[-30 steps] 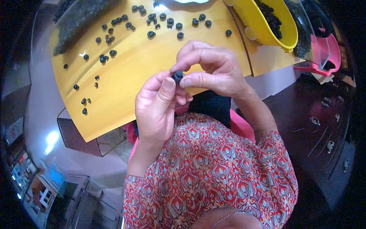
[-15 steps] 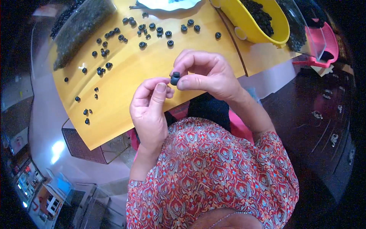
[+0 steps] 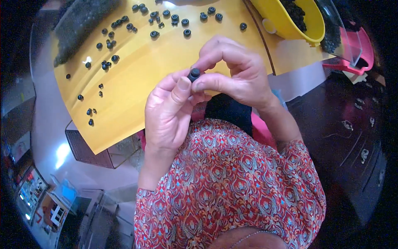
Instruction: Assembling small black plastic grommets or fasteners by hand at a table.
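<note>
A small black cord lock [image 3: 194, 74], with a rounded body and a plunger-like top, is held in the air above the near edge of the yellow tabletop [image 3: 132, 91]. My left hand [image 3: 168, 112] pinches it from the left between thumb and fingers. From the right, the thumb and index finger of my right hand [image 3: 240, 70] close on the same piece. The fingers cover part of it. Beyond my hands, several similar black pieces [image 3: 175, 18] lie scattered over the yellow surface, and more are strewn along its left side.
At the far right stands a yellow tub [image 3: 283, 31] with a heap of black pieces inside. A clear bag of dark small parts [image 3: 85, 31] lies at the far left. Beside the table are a pink plastic item [image 3: 367, 56] on the right and a dark mesh-sided stand [image 3: 85, 146] on the left.
My left hand has moved right and up, and its fingers now meet the cord lock. The cord lock has tilted in my fingers. The view has shifted slightly.
</note>
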Action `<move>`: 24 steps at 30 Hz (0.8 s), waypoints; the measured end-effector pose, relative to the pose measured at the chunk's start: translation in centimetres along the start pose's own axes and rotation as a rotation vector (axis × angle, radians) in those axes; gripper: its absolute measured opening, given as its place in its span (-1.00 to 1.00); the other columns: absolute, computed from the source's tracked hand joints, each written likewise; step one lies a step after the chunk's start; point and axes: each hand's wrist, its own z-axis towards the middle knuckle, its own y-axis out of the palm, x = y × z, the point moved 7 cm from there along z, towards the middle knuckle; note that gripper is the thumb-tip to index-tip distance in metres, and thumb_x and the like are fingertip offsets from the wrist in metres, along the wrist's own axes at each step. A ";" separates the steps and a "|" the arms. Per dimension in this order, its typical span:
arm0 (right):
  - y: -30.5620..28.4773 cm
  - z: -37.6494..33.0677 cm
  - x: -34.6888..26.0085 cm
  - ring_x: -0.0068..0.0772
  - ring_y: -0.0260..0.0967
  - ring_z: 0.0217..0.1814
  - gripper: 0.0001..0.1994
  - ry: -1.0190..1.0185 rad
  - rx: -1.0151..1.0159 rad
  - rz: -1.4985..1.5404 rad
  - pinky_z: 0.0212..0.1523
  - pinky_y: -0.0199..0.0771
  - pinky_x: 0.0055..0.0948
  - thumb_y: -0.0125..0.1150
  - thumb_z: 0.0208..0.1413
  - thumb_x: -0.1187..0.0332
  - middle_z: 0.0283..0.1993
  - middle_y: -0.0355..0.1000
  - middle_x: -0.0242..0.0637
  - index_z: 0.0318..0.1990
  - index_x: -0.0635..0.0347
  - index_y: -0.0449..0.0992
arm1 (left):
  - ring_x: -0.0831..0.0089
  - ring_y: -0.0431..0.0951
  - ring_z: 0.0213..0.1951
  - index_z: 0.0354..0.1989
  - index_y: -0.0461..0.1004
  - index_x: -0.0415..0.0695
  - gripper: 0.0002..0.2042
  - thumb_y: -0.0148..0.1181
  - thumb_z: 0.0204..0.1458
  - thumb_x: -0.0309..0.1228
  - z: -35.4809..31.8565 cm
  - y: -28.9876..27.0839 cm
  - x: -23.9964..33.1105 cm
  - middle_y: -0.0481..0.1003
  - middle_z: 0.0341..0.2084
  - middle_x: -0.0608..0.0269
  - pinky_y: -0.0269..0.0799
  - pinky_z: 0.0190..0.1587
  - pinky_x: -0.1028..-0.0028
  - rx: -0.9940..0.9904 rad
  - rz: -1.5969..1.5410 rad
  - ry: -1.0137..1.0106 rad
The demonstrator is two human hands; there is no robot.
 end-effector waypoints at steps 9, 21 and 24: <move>-0.3 -0.2 -2.2 -0.39 0.38 -0.32 -0.73 -0.139 -0.030 -0.129 -0.31 0.36 -0.51 0.35 -0.22 0.56 -0.37 0.43 -0.22 -0.26 0.33 0.56 | 0.44 0.54 -0.30 -0.11 0.37 -0.33 -0.73 0.17 0.00 -0.59 -0.7 -0.2 0.7 0.49 -0.29 0.14 0.49 -0.15 0.50 0.019 0.042 0.038; 0.4 -0.3 -3.6 -0.36 0.41 -0.42 -0.74 -0.221 -0.040 -0.235 -0.44 0.38 -0.51 0.33 -0.21 0.60 -0.41 0.44 -0.20 -0.26 0.35 0.54 | 0.53 0.50 -0.37 -0.15 0.39 -0.32 -0.76 0.17 -0.02 -0.62 -1.5 0.5 2.0 0.50 -0.35 0.20 0.45 -0.24 0.61 0.047 0.176 0.185; 0.4 -0.3 -3.8 -0.35 0.40 -0.42 -0.74 -0.214 -0.051 -0.236 -0.44 0.38 -0.51 0.34 -0.20 0.58 -0.41 0.44 -0.19 -0.26 0.34 0.54 | 0.55 0.49 -0.34 -0.16 0.40 -0.34 -0.78 0.16 -0.02 -0.64 -2.1 0.5 2.7 0.48 -0.34 0.21 0.42 -0.22 0.63 0.078 0.381 0.320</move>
